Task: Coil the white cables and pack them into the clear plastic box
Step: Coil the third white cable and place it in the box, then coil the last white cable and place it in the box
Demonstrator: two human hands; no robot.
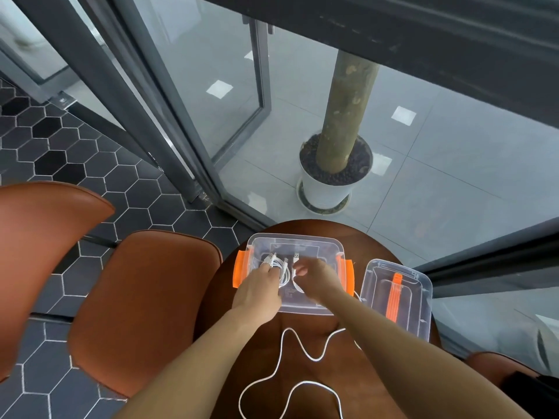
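One loose white cable [282, 352] snakes over the round table [302, 382], nearest the person. Beyond it two forearms reach forward. The left hand [260, 287] lies on the single coiled cable [280, 267] inside the one clear box [295, 237], its hold unclear, and the right hand [317, 279] pinches a white strand [295, 284]. One lid [378, 297] lies just right of the box.

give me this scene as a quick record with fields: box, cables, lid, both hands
box: clear plastic box, open, on the round table
in box: coiled white cable, with a USB plug beside it
left hand: in the box, fingers resting on the coil
right hand: in the box, fingers curled; unclear whether it holds cable
loose cable: uncoiled, snaking over the table's near side
lid: on the table, right of the box
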